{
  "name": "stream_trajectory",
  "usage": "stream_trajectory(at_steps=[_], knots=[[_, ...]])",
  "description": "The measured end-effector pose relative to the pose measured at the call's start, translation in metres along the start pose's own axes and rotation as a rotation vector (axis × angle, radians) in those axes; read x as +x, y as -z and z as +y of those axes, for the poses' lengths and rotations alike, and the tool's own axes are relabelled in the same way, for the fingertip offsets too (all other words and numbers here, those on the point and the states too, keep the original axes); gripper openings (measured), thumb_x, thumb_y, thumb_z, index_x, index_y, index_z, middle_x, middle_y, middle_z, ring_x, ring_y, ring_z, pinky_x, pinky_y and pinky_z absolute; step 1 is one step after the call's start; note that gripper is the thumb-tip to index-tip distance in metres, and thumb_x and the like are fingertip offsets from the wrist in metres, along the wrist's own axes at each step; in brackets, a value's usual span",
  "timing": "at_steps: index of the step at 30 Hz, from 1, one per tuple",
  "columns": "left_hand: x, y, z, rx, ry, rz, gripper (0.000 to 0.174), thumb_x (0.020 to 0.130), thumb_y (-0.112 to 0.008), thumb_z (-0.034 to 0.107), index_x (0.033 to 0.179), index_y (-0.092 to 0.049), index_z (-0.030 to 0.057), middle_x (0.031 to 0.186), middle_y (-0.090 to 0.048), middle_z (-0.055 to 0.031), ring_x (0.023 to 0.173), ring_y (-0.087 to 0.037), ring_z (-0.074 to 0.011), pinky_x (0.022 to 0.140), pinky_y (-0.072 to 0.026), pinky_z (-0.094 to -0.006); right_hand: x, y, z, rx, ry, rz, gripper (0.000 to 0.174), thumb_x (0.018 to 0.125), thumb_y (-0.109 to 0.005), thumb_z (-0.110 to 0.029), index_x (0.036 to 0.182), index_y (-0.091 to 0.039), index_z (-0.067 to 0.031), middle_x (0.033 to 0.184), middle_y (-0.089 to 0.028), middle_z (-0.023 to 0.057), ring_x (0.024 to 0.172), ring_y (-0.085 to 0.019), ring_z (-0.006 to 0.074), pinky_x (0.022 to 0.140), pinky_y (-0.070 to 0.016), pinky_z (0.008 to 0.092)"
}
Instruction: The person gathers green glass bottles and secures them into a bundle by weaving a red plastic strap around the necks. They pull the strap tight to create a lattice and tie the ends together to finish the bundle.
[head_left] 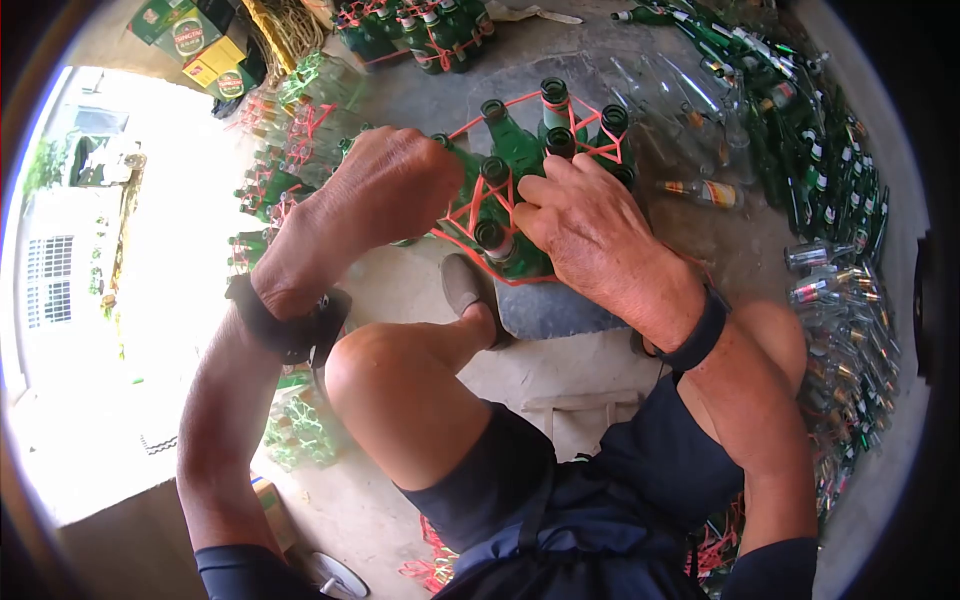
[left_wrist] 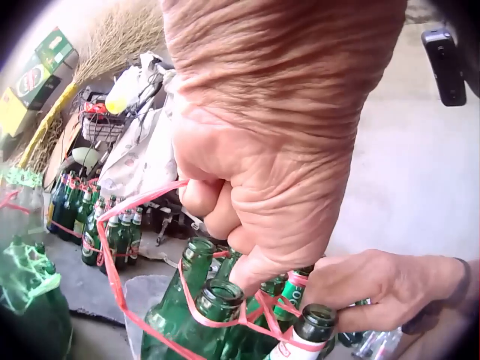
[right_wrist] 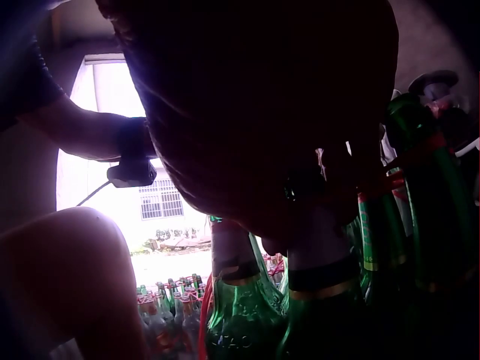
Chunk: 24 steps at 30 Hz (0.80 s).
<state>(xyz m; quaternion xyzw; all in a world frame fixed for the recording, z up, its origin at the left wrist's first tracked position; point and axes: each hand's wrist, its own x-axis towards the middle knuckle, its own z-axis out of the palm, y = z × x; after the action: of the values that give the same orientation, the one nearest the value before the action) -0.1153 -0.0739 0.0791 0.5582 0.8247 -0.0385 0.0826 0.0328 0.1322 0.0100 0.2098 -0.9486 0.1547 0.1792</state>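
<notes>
A cluster of green glass bottles (head_left: 512,142) stands upright, looped round the necks and sides by red plastic cord (head_left: 463,216). At the cluster's left side my left hand (head_left: 385,185) curls its fingers round the cord; in the left wrist view a pink-looking length of the cord (left_wrist: 111,259) runs out from these fingers and down round the bottles. My right hand (head_left: 598,225) is over the cluster's right side, fingers bent among the bottle necks; I cannot tell what they hold. In the right wrist view that hand is a dark shape above labelled bottles (right_wrist: 244,315).
The cluster stands on a dark mat (head_left: 570,318) before my knees. Loose bottles (head_left: 820,180) pile up along the right, with a clear labelled bottle (head_left: 705,192) lying nearer. More tied bundles (head_left: 440,35) stand at the back and bottles in netting (head_left: 300,430) at the left.
</notes>
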Motion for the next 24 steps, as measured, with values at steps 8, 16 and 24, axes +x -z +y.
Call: stream_trajectory(at_steps=[8,16,24], knots=[[0.026,-0.009,-0.024,-0.224,-0.015,-0.100,0.013,0.081,-0.068,0.013,0.084,-0.078,0.0054,0.074,-0.069,-0.0177,0.072,-0.070,-0.0393,0.067,-0.0542,-0.0490,0.002,0.002,-0.001,0.022,0.015,-0.020,0.006,0.081,-0.067,-0.007,0.084,-0.072,-0.0076,0.089,-0.061,0.0051,0.094,-0.060,0.0253,0.084,-0.0463,0.0404],[0.033,-0.007,-0.024,-0.251,0.071,-0.234,0.017,0.080,-0.068,0.012,0.089,-0.083,0.0106,0.082,-0.076,-0.0150,0.084,-0.074,-0.0366,0.076,-0.0591,-0.0478,0.003,0.001,-0.001,-0.014,0.029,0.007,0.007,0.081,-0.066,-0.007,0.082,-0.072,-0.0065,0.089,-0.061,0.0054,0.094,-0.059,0.0256,0.084,-0.0477,0.0397],[0.027,-0.014,-0.028,-0.384,0.165,-0.129,0.015,0.081,-0.071,0.016,0.086,-0.083,0.0078,0.080,-0.076,-0.0151,0.077,-0.074,-0.0342,0.074,-0.0583,-0.0457,0.001,0.002,0.002,-0.039,0.046,0.002,0.006,0.083,-0.066,-0.007,0.082,-0.072,-0.0077,0.091,-0.061,0.0053,0.095,-0.059,0.0251,0.084,-0.0470,0.0386]])
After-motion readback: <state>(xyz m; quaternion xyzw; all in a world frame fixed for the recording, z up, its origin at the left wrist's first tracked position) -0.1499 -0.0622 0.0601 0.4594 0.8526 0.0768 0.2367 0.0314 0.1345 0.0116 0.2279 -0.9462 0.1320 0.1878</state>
